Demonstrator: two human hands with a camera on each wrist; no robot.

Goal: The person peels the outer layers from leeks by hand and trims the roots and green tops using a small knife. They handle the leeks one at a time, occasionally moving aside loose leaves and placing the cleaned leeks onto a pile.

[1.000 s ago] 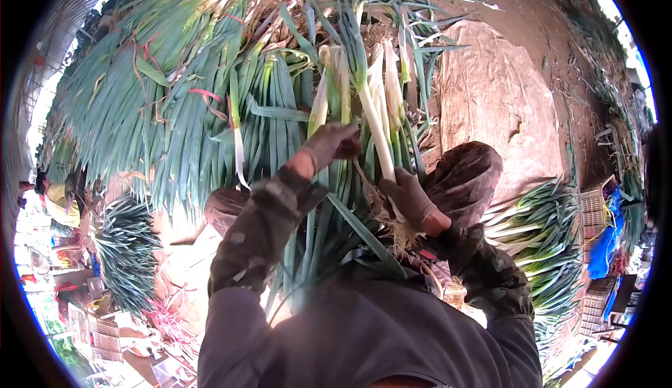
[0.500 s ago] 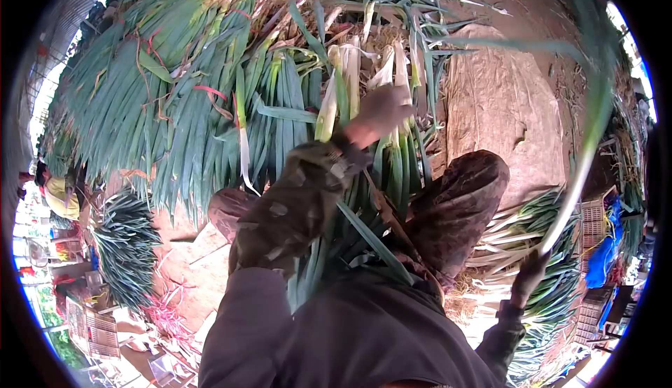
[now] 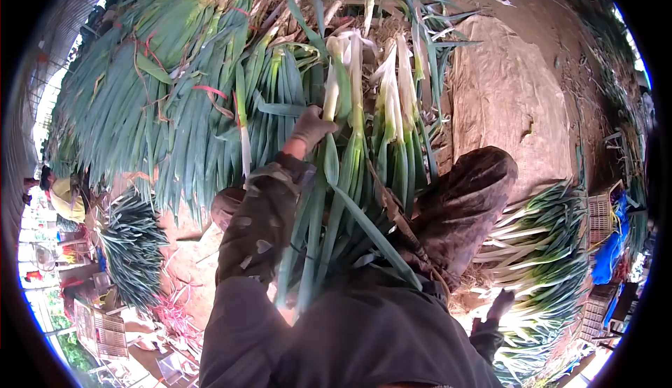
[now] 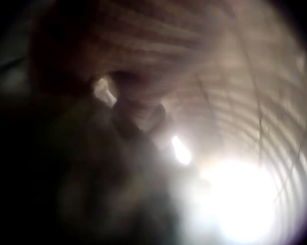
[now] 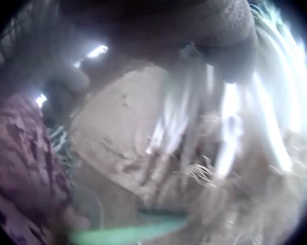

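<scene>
In the head view, the gloved left hand (image 3: 311,128) grips a leek (image 3: 330,101) at its pale stalk, among other loose leeks (image 3: 357,118) between the knees. In the left wrist view, the picture is dark and blurred. The right hand (image 3: 501,304) is low at the right, at the root-side edge of a pile of leeks (image 3: 539,248). In the right wrist view, the fingers of the right hand (image 5: 220,35) lie over white stalks (image 5: 227,127); whether they hold one cannot be told.
A large heap of leeks (image 3: 161,129) spreads across the left. A tan sack (image 3: 507,108) lies beyond the right knee (image 3: 469,206). Crates (image 3: 600,216) and blue plastic (image 3: 607,255) stand at the far right. Another person (image 3: 64,199) is at the far left.
The right hand has carried a leek from the lap to the right-hand pile, where the raised leek is now down. The left hand reached over the middle stalks, then moved back left and gripped one.
</scene>
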